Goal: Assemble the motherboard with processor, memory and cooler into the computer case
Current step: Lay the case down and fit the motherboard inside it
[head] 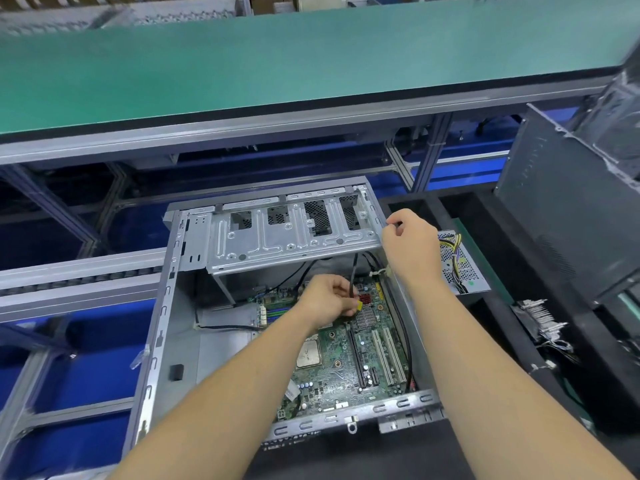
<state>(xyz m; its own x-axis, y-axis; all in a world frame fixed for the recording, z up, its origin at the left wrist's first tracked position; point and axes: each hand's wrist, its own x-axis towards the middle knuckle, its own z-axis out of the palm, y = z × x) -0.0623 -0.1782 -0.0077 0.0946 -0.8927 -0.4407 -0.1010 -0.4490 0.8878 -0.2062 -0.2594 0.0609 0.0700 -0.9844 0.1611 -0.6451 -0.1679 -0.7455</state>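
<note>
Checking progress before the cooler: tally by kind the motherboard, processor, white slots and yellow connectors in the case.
Motherboard: 1
Processor: 1
White slots: 2
Yellow connector: 1, pinched by left hand
Total: 5

computer case (162,323): bare sheet metal, matt grey | drive cage (291,233): stamped, ribbed metal, dull sheen | motherboard (343,358): green board, semi-gloss | expansion slots (388,355): pale plastic | heatsink (366,318): finned metal | shelf (277,64): smooth matt green mat, metal edge.
</note>
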